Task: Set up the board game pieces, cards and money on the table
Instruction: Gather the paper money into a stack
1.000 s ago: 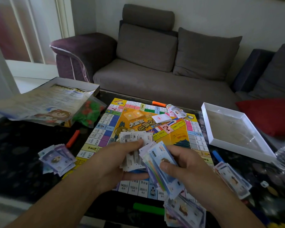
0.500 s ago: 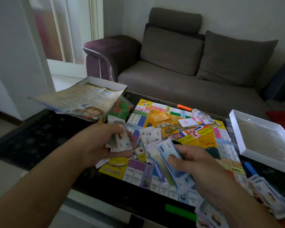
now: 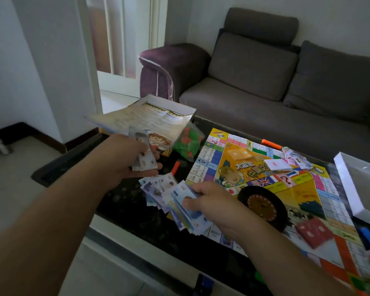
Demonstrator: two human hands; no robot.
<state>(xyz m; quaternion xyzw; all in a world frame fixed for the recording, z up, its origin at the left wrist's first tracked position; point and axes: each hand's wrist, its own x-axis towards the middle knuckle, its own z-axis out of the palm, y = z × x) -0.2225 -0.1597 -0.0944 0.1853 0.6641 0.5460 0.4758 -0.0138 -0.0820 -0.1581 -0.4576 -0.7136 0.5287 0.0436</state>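
A: Item, left hand [image 3: 135, 161]: fingers curled round a few notes [image 3: 144, 162], held over the table [image 3: 124, 201] edge, above the pile [image 3: 158, 186].
B: Right hand [image 3: 209, 199]: wad [image 3: 186, 214] pinched, beside the board [image 3: 265, 189].
A: Advice: notes to be laid flat onto the pile.
B: Change: left hand is carried leftward, off the board.
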